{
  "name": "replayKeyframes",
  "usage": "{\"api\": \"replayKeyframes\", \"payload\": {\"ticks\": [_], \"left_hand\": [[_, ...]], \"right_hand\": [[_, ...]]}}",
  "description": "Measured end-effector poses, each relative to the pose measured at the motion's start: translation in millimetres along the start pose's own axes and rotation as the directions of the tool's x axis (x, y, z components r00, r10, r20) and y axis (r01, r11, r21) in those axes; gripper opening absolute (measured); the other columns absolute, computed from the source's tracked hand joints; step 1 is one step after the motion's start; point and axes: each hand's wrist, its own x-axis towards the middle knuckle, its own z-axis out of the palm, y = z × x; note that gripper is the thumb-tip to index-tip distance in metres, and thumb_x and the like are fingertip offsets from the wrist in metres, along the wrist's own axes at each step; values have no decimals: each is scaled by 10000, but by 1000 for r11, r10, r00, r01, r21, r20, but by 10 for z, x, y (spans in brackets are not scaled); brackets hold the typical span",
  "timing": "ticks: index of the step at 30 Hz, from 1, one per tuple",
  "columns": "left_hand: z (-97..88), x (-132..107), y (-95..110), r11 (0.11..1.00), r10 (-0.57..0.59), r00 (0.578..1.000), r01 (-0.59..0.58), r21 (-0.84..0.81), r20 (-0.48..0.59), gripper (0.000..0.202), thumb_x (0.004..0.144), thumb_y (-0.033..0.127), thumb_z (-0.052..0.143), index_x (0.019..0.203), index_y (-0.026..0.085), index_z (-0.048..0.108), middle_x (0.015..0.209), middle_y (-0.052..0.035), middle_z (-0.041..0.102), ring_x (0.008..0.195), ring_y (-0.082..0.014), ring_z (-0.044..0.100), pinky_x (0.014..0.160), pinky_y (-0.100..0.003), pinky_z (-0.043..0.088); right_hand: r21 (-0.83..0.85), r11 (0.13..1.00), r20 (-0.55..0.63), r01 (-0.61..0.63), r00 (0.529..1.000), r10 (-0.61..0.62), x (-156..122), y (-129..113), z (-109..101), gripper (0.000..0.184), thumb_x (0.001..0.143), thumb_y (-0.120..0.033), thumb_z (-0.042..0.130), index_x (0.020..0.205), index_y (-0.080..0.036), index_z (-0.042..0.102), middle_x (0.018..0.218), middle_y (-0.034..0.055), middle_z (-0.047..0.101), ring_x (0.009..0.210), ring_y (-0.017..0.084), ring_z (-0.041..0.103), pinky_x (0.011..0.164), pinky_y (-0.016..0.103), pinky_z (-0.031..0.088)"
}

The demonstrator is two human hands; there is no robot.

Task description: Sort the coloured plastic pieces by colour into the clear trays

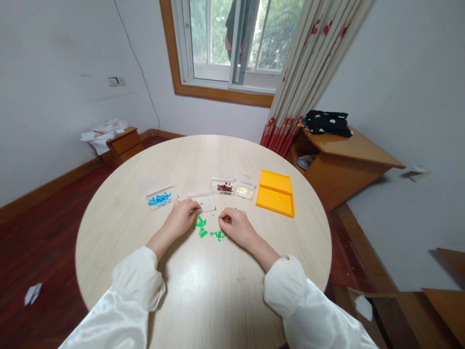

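Note:
Several small green pieces (208,232) lie scattered on the round wooden table (203,286) between my hands. My left hand (180,218) is curled, its fingertips pinched on a green piece beside an empty clear box (206,202). My right hand (235,226) is also curled in a pinch at the right side of the green pile; what its fingertips hold is too small to name.
Behind the pile stand a clear box of blue pieces (162,198), one of dark red pieces (223,186), one of pale pieces (244,191) and an orange tray (275,192). A wooden cabinet (341,162) with dark cloth stands at the right.

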Motion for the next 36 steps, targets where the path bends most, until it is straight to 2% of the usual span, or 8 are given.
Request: {"api": "replayKeyframes", "payload": {"ticks": [5, 9, 13, 21, 24, 28, 31, 36], "left_hand": [[10, -29, 65, 999, 48, 998, -47, -26, 38, 177, 759, 102, 500, 795, 181, 654, 776, -56, 660, 746, -188, 590, 706, -310, 417], [14, -31, 88, 998, 59, 997, -58, -25, 42, 163, 765, 102, 519, 802, 185, 654, 775, -50, 657, 738, -187, 591, 713, -314, 414], [38, -37, 103, 997, 68, 998, -68, -43, 11, 154, 782, 110, 524, 815, 189, 653, 777, -49, 654, 745, -189, 587, 721, -320, 409], [123, -47, 154, 992, 115, 993, -115, -44, -21, 148, 817, 143, 509, 842, 189, 648, 790, -48, 646, 754, -176, 570, 726, -315, 399], [134, -45, 162, 990, 138, 988, -141, -33, -62, 165, 820, 132, 496, 857, 194, 645, 811, -52, 641, 776, -181, 565, 723, -316, 396], [145, -48, 168, 985, 168, 982, -171, -30, -84, 179, 822, 121, 480, 855, 189, 643, 804, -52, 625, 772, -178, 554, 716, -310, 395], [139, -54, 184, 980, 190, 977, -195, -35, -96, 191, 813, 96, 474, 857, 180, 640, 807, -56, 617, 785, -181, 547, 722, -309, 398], [106, -65, 209, 982, 172, 973, -182, -54, -153, 189, 808, 81, 473, 843, 174, 634, 803, -53, 604, 797, -178, 537, 734, -307, 399]], "right_hand": [[1, 1000, -33, 27, 999, -27, 8, 19, 12, 136, 719, -60, 536, 714, -173, 612, 683, -4, 615, 629, 106, 559, 620, 220, 440], [2, 998, -89, 59, 994, -59, 16, 27, -9, 147, 790, -108, 508, 820, -170, 637, 760, 30, 632, 686, 125, 566, 661, 248, 454], [29, 998, -136, 47, 990, -42, 22, 27, -24, 127, 821, -161, 510, 817, -173, 636, 794, 47, 648, 723, 142, 579, 680, 265, 465], [90, 996, -275, 26, 961, 0, 49, 23, -41, 98, 791, -211, 538, 788, -177, 631, 739, 31, 640, 651, 131, 565, 629, 253, 475], [134, 991, -321, 30, 947, 15, 74, 71, -46, 119, 795, -215, 537, 823, -176, 645, 788, 44, 664, 722, 145, 600, 674, 264, 497], [190, 981, -270, 49, 963, 4, 90, 129, -27, 217, 825, -215, 509, 982, -182, 657, 956, 69, 690, 884, 158, 632, 802, 297, 508], [171, 984, -222, 57, 975, -18, 85, 133, -27, 262, 845, -205, 480, 1045, -208, 648, 984, 57, 695, 917, 156, 633, 847, 322, 498], [98, 995, -296, 27, 955, 4, 85, 164, -90, 258, 830, -146, 462, 988, -193, 660, 956, 62, 693, 896, 167, 624, 820, 321, 491]]}}
